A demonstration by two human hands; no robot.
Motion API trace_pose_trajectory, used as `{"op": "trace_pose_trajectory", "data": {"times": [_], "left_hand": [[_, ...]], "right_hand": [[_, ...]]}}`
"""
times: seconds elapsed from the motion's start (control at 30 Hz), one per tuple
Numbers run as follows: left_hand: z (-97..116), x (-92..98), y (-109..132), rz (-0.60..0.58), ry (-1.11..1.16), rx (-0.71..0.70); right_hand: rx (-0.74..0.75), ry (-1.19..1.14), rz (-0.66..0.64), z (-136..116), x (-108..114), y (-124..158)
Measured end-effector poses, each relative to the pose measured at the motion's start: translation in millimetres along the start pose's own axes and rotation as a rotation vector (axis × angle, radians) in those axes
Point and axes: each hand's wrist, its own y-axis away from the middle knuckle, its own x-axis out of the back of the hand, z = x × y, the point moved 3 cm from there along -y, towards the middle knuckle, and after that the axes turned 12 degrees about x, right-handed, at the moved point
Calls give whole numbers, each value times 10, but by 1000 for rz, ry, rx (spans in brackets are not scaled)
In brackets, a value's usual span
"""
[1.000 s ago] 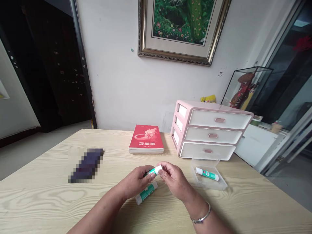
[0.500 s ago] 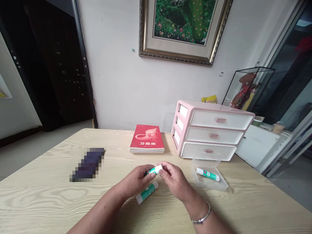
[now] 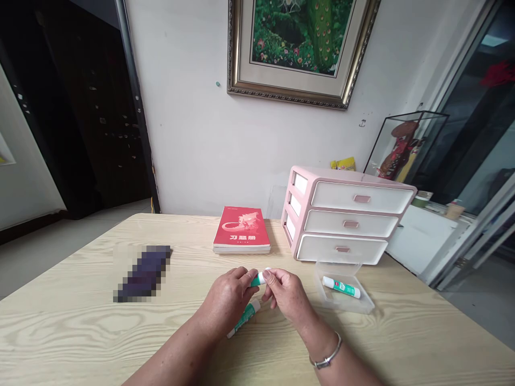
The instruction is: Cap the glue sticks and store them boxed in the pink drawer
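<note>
Between my hands is a white and green glue stick (image 3: 258,280), held above the table. My left hand (image 3: 229,297) wraps round its body, covering much of it. With thumb and fingers, my right hand (image 3: 285,292) pinches the white end of the same stick. Under my left hand a second glue stick (image 3: 244,320) lies on the table, partly hidden by that hand. A third glue stick (image 3: 341,287) rests in an open clear plastic box (image 3: 364,306) to the right of my right hand.
A red book (image 3: 242,228) lies beyond my hands on the wooden table (image 3: 80,332). Right of it stands a pink and white drawer unit (image 3: 350,214), close behind the plastic box. A blurred dark item (image 3: 145,273) is on the left.
My left hand has turned over the glue stick and now hides more of it and of the one on the table. My right fingers have closed on the white end.
</note>
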Motion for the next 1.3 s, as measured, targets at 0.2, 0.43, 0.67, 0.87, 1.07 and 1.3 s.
{"op": "trace_pose_trajectory", "data": {"times": [0.2,0.43,0.67,0.87,1.07,1.3], "left_hand": [[-16,-14,4,70,-12,-48],[-25,-99,12,-18,161,87],[-63,35,-10,-177,773,339],[-242,31,-61,-119,1182,513],[-275,7,-78,-133,1451,609],[-214,45,-77,-138,1525,557]], "right_hand": [[-22,75,46,32,7,11],[49,118,81,21,12,-4],[137,17,138,-34,73,32],[109,53,159,42,107,-8],[110,94,139,50,92,-6],[108,67,123,59,58,5]]}}
